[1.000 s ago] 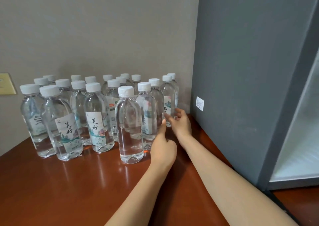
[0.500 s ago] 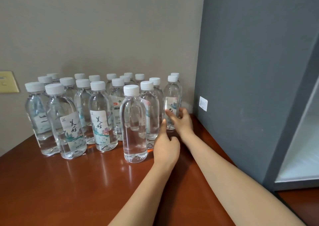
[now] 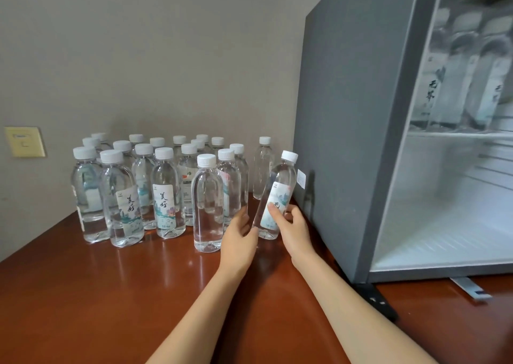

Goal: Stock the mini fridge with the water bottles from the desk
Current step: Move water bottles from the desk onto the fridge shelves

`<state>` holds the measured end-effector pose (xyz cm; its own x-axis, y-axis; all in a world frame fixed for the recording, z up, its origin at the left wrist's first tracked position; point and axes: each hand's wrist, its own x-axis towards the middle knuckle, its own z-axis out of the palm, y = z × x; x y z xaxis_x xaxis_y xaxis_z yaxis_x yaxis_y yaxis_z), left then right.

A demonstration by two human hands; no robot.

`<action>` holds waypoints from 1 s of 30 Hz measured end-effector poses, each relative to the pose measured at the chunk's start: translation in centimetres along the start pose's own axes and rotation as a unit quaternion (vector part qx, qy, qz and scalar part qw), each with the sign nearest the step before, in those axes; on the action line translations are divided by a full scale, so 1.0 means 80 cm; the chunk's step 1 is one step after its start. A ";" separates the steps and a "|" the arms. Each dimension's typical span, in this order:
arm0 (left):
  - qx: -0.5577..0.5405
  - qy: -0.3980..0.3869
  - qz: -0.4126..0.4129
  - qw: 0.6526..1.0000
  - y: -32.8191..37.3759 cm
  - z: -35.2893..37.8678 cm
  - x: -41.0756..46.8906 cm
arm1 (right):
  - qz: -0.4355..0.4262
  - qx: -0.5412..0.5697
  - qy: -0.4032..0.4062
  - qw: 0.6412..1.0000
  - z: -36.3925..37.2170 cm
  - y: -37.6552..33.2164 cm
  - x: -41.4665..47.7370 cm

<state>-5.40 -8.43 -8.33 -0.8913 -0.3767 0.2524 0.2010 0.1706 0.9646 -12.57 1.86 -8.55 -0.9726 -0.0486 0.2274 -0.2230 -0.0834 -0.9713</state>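
Forearms reach in from the bottom edge, low over the glossy brown desk. At our right the mini fridge shows its open front: white floor below, a shelf above carrying a blurred row of stocked bottles.

Further in, our right hand has the action, fingers wrapped behind the tilted bottle and thumb pressed across its label. The base looks just off the desk, though we cannot be sure. Its long axis leans, cap tipped right toward the fridge's grey side wall and close to it.

Our left hand sits just beside, fingers fairly straight and gripping nothing, slotted between that bottle and the unlabelled bottle at the front of the pack. Whether they touch either one, we cannot tell.

Now the relation that matters: the opening lies to the right and nearer us than the hands, round the fridge's front corner. So we judge the bottle must come back toward us before it goes in, and the right hand is the nearer one for it.

Behind, the waiting group stands upright, with one lone bottle apart by the fridge. Last comes the beige wall and its yellow wall plate.
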 end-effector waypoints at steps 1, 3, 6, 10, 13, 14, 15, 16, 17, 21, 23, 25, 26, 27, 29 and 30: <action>-0.004 -0.007 -0.003 1.000 0.002 -0.003 -0.006 | 0.000 -0.002 -0.003 1.000 -0.004 -0.002 -0.009; -0.009 -0.028 0.001 1.000 0.006 -0.008 -0.019 | 0.005 0.001 -0.012 1.000 -0.009 -0.007 -0.027; 0.003 -0.066 0.026 0.997 0.012 -0.013 -0.041 | 0.018 0.010 -0.025 0.999 -0.018 -0.015 -0.052; -0.004 -0.089 0.035 0.995 0.015 -0.017 -0.065 | 0.028 0.015 -0.039 0.999 -0.028 -0.026 -0.084; -0.010 -0.105 0.037 0.994 0.019 -0.021 -0.076 | 0.022 0.029 -0.075 0.997 -0.034 -0.037 -0.106; -0.013 -0.107 0.035 0.994 0.021 -0.022 -0.078 | 0.018 0.033 -0.088 0.995 -0.036 -0.039 -0.111; -0.015 -0.107 0.035 0.993 0.024 -0.022 -0.080 | 0.015 0.033 -0.100 0.994 -0.037 -0.040 -0.116; -0.014 -0.107 0.039 0.993 0.025 -0.022 -0.081 | 0.012 0.026 -0.111 0.993 -0.038 -0.041 -0.120; -0.010 -0.107 0.047 0.993 0.026 -0.022 -0.082 | 0.006 0.016 -0.119 0.993 -0.039 -0.042 -0.124; -0.020 -0.113 0.067 0.991 0.027 -0.021 -0.086 | -0.002 0.006 -0.148 0.989 -0.039 -0.047 -0.133; -0.017 -0.109 0.076 0.991 0.027 -0.019 -0.086 | 0.003 0.012 -0.156 0.988 -0.039 -0.050 -0.136; -0.010 -0.112 0.089 0.990 0.026 -0.018 -0.085 | 0.004 0.012 -0.159 0.987 -0.039 -0.050 -0.135; -0.007 -0.114 0.089 0.989 0.025 -0.018 -0.084 | 0.006 0.012 -0.160 0.987 -0.038 -0.050 -0.135; -0.005 -0.116 0.088 0.989 0.026 -0.018 -0.084 | 0.008 0.012 -0.162 0.987 -0.039 -0.051 -0.135; -0.007 -0.123 0.086 0.989 0.026 -0.020 -0.084 | 0.013 0.014 -0.166 0.986 -0.039 -0.052 -0.136; -0.008 -0.129 0.085 0.988 0.025 -0.020 -0.083 | 0.014 0.012 -0.168 0.986 -0.039 -0.053 -0.136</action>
<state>1.56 -7.07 -7.93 -0.9175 -0.0999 0.3849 0.3612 0.1955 0.9117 -1.27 5.85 -7.13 -0.9007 -0.3770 0.2158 -0.1914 -0.1016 -0.9762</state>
